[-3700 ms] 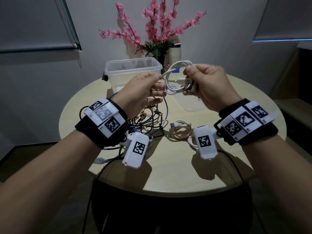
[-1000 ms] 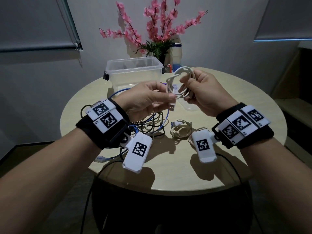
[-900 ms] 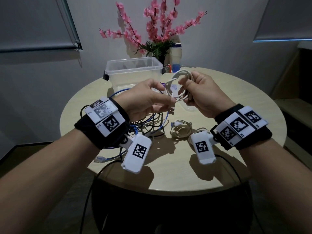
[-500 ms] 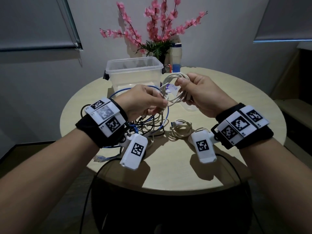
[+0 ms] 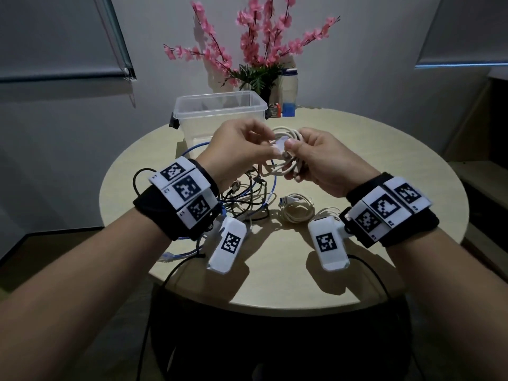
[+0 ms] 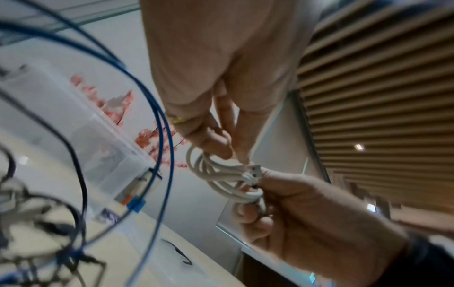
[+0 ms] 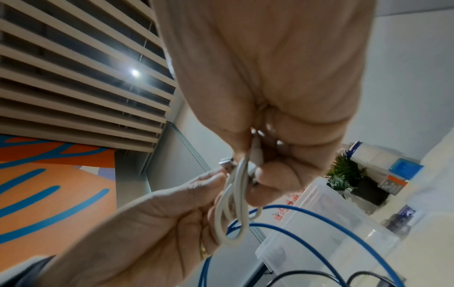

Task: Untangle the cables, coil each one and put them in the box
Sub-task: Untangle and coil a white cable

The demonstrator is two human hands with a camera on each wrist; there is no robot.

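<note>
Both hands hold a white cable (image 5: 284,163), wound in a small coil, above the round table (image 5: 398,171). My right hand (image 5: 295,158) grips the bundled loops, thumb by the USB plug (image 6: 255,170). My left hand (image 5: 270,149) pinches the coil at that plug end; the wrist views show the coil (image 6: 216,174) (image 7: 233,209) between the fingers. A clear plastic box (image 5: 220,105) stands open just behind the hands. Under my left hand lies a tangle of black, blue and beige cables (image 5: 247,193). A second coiled cream cable (image 5: 298,211) lies on the table below my right hand.
A vase of pink blossoms (image 5: 261,50), a bottle (image 5: 288,83) and small orange and blue items (image 5: 277,110) stand at the table's back edge. A blue cable end (image 5: 167,257) hangs over the near-left rim. Bare tabletop lies to the right and front.
The coil and both hands have come down a little toward the table. My left fingers have closed in on the plug end of the coil.
</note>
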